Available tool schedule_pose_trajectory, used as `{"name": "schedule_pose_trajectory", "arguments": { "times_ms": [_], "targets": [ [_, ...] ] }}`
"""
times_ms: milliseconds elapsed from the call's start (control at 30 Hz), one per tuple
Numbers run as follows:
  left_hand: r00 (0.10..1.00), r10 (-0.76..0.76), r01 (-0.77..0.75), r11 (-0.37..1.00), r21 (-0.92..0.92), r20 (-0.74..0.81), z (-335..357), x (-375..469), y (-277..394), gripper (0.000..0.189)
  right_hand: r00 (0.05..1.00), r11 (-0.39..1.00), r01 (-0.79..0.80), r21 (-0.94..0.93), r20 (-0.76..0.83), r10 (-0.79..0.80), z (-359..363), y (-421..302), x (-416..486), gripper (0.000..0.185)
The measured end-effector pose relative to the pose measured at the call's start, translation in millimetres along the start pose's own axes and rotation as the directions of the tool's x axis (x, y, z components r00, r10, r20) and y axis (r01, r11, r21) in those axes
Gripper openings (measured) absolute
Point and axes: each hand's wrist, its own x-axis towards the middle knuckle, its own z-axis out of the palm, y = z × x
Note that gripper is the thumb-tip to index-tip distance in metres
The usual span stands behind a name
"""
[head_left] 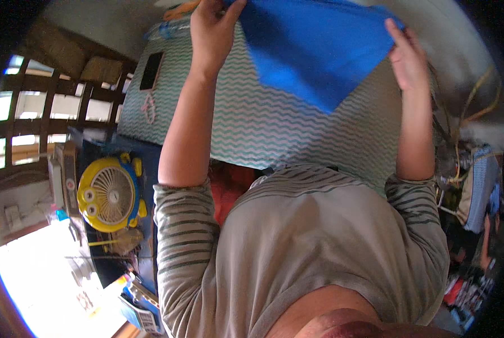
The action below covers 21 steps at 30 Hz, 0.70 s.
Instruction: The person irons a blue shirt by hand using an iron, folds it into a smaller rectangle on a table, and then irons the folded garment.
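Observation:
A blue cloth point(311, 50) is spread between my two hands at the top of the view, its lower corner pointing towards me. My left hand point(214, 36) pinches its upper left part between thumb and fingers. At its right corner, my right hand point(406, 55) grips the edge with the thumb in front. Under the cloth lies a table cover point(252, 131) with a green and white zigzag pattern. The cloth's far edge runs partly out of view.
On the table's left are a dark smartphone point(152, 71) and a pink beaded strap point(149, 107). A clear plastic bottle point(173, 30) lies at the far left. Left of me stands a yellow and blue fan point(112, 194) near a wooden lattice point(53, 101). Yellowish cords point(473, 105) hang at the right.

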Motion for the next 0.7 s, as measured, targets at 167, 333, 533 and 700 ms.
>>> {"name": "schedule_pose_trajectory", "arguments": {
  "times_ms": [167,333,533,700],
  "targets": [
    [0.984,0.165,-0.178,0.959,0.220,0.072,75.6,39.5,-2.5,0.018,0.951,0.922,0.276,-0.272,-0.060,-0.302,-13.4,-79.6,-53.1,0.026],
    [0.902,-0.183,0.248,0.961,-0.123,0.391,70.7,21.7,-131.1,0.028,0.907,0.472,0.392,-0.789,0.416,-0.059,55.7,-23.9,-100.0,0.029],
    [0.759,-0.627,0.387,0.651,0.653,0.176,44.9,-93.6,-227.9,0.041,0.851,0.431,0.416,-0.800,0.510,0.126,11.0,99.2,-121.3,0.030],
    [0.853,-0.488,0.170,0.596,0.785,0.185,46.8,-180.3,-174.0,0.046,0.960,0.339,-0.256,-0.905,-0.197,0.199,-150.6,131.7,-126.1,0.039]
  ]
}}
